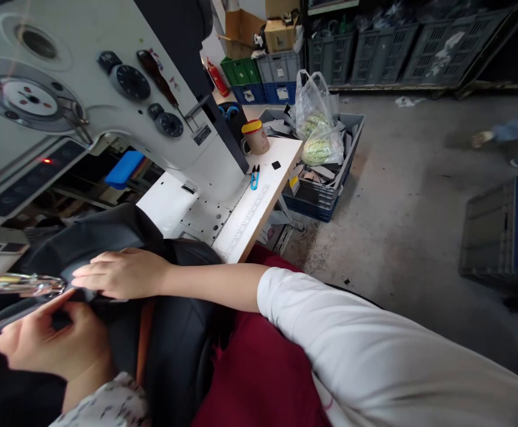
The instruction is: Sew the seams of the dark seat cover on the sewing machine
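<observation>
A large black leather-like piece (102, 228) with soft folds lies under the sewing machine's metal presser foot and needle area (40, 286). My right hand (127, 274) rests over it just right of the foot, its fingers bent together onto the material. Nearer to me, my left hand (56, 338) is curled, thumb and forefinger coming together, with the forefinger tip reaching close to the foot at the material's edge. What lies under both palms is hidden. A brown strap (145, 341) hangs below my right wrist against the black material.
The machine body (187, 77) with dials looms above. On the white table (236, 234) are blue thread snips (255, 177) and a lidded mug (255, 137). A crate (352, 142) with scraps and bagged vegetables stands beyond. Another crate (485, 231) and a person's blurred arm (512, 130) are at right.
</observation>
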A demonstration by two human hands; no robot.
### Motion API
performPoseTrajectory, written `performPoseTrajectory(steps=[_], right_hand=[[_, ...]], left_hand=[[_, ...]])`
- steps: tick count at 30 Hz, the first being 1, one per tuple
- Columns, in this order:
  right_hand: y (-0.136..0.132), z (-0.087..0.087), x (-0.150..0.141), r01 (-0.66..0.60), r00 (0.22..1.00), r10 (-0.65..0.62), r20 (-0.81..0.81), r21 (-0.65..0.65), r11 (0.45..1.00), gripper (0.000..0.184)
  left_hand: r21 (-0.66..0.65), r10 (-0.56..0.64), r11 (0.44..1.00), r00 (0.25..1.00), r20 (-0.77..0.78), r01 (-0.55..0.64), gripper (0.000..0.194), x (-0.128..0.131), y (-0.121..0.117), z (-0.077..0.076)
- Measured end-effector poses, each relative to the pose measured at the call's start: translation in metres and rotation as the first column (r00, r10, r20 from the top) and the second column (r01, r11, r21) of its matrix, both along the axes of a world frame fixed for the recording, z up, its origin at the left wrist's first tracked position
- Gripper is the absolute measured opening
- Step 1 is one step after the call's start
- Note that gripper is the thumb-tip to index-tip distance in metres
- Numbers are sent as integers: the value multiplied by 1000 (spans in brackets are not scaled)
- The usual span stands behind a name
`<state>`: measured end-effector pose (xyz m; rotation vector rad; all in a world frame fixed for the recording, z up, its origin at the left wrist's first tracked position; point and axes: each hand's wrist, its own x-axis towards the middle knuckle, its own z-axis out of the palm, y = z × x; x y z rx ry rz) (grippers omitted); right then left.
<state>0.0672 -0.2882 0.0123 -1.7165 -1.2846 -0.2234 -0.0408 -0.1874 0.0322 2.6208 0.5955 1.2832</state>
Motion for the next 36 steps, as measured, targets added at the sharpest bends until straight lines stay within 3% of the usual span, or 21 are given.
performPoseTrajectory(steps=[3, 8, 12, 16, 20, 26, 31, 36], right_hand=[[1, 0, -2, 35, 999, -35, 9, -3, 999, 43], [2, -4, -7, 58, 996, -58, 70, 2, 998, 41], [3, -8, -4, 29, 989, -29, 146, 1, 1000, 53], [6, -11, 8, -57, 966, 71, 247, -61, 996, 40], [4, -11, 15, -84, 950, 117, 290, -126, 988, 37], [-4, -12, 18, -174, 912, 181, 367, -52, 983, 33], [3, -19, 32, -273, 873, 234, 428, 31, 962, 44], [2, -14, 50, -387, 803, 334, 494, 7, 922, 59]], left_hand=[[135, 209, 967, 976, 57, -215, 20, -5, 6, -1], [195, 171, 965, 985, 41, -175, 20, -4, 21, -2], [202, 162, 966, 986, 26, -164, 16, -6, 10, -1], [195, 133, 971, 990, 56, -142, 8, -10, -6, -3], [180, 104, 976, 990, 97, -120, 9, -9, -6, -9], [178, 55, 981, 989, 136, -79, 16, -21, -8, -22], [153, 31, 986, 972, 232, -68, 10, -26, -6, -35], [102, -25, 995, 956, 294, -5, 5, -31, -4, -40]])
